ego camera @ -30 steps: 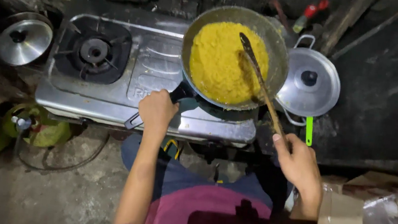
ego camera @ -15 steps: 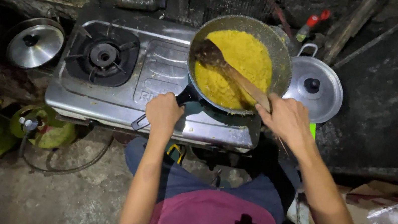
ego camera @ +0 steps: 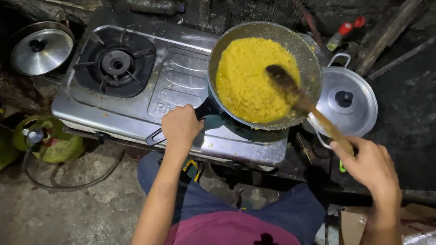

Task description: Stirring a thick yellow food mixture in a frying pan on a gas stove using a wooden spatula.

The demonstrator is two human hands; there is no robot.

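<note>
My left hand [ego camera: 180, 129] is closed around the pan handle [ego camera: 206, 109] | just beyond it I see the pan [ego camera: 308, 67] of yellow rice [ego camera: 245, 79] on the stove [ego camera: 179, 79] | my right hand [ego camera: 370, 166] grips the wooden spatula [ego camera: 301, 100], blade in the rice | a lidded pot [ego camera: 348, 100] stands just beyond this hand.

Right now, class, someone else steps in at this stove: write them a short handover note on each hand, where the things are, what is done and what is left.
Left hand: closed on the pan handle, steadying it.
Right hand: grip closed on the wooden spatula, its blade resting in the food.
The pan sits on the right burner of the steel stove; the left burner is bare. A lidded pot stands right of the pan; a loose lid lies left of the stove.
Done: yellow rice is in the pan, heaped.
Left: stirring is under way; nothing is served out.
</note>
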